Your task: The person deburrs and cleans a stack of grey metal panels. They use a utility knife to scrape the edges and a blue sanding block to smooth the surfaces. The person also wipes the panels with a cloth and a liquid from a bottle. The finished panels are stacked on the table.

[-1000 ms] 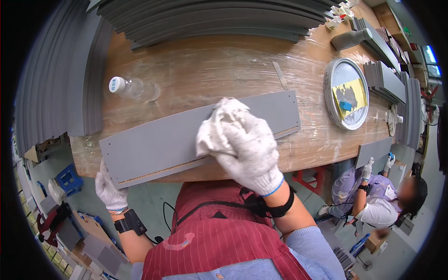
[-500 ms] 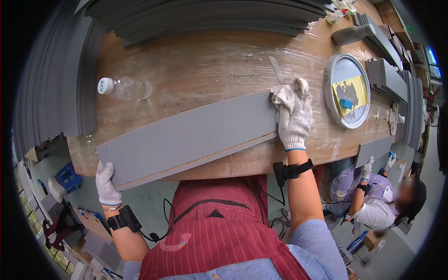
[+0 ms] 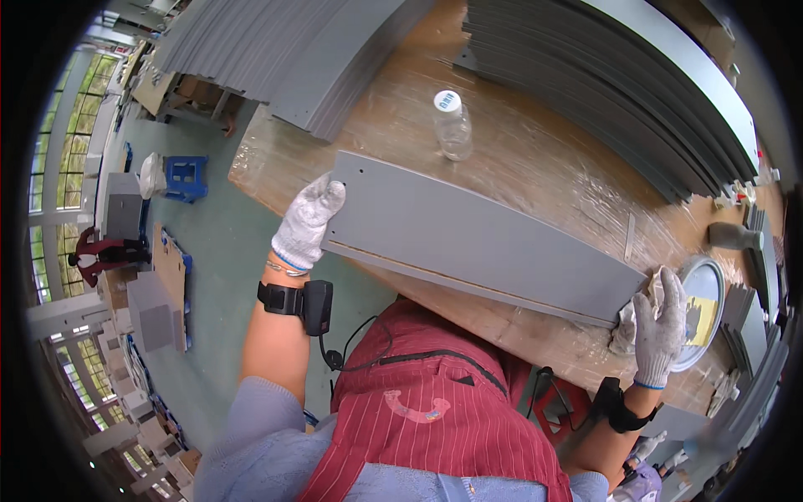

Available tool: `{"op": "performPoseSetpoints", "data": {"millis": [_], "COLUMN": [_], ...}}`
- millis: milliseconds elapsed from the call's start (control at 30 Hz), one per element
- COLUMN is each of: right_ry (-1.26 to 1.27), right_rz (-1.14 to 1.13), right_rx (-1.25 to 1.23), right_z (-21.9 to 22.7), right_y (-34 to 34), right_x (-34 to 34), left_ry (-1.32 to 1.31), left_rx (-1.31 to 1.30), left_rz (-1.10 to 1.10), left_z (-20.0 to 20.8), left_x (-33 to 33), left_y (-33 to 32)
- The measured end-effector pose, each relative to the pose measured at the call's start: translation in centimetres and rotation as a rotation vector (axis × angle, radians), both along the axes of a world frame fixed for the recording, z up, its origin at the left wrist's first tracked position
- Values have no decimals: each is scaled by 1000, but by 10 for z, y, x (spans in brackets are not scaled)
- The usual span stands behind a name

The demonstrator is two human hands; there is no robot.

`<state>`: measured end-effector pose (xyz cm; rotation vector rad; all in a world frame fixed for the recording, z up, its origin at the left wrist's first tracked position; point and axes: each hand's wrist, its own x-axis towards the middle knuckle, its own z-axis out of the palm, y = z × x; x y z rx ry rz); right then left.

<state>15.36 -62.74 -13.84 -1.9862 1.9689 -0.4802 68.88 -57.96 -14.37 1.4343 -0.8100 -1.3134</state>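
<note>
A long grey panel (image 3: 477, 234) lies flat on the wooden workbench (image 3: 535, 159), running from upper left to lower right. My left hand (image 3: 308, 219), in a white glove, grips the panel's left end at its corner. My right hand (image 3: 659, 325), also gloved, holds a crumpled white cloth (image 3: 629, 328) against the panel's right end. A groove runs along the panel's near edge.
A clear plastic bottle (image 3: 452, 125) with a white cap stands just beyond the panel. Stacks of grey panels (image 3: 619, 75) fill the bench's far side and left (image 3: 284, 50). A round metal tray (image 3: 701, 311) sits at the right. A blue stool (image 3: 186, 177) stands on the floor left.
My right hand with the cloth has slid from the panel's middle to its right end. My left hand has moved up onto the panel's left corner.
</note>
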Motion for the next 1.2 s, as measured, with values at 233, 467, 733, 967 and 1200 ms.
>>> {"op": "performPoseSetpoints", "data": {"millis": [233, 467, 733, 967, 1200], "right_ry": [-108, -198, -876, -1090, -1131], "right_rz": [494, 546, 175, 82, -61], "right_rx": [250, 362, 192, -13, 126], "right_z": [20, 38, 80, 119, 72], "right_y": [-45, -39, -66, -129, -205], "right_x": [109, 142, 228, 365, 481], "left_ry": [-39, 48, 230, 328, 484], "left_rx": [-127, -199, -119, 41, 84], "left_rz": [-155, 591, 377, -223, -320], "left_z": [38, 80, 22, -10, 6], "left_x": [-7, 8, 72, 94, 171], "left_y": [-8, -32, -17, -36, -34]}}
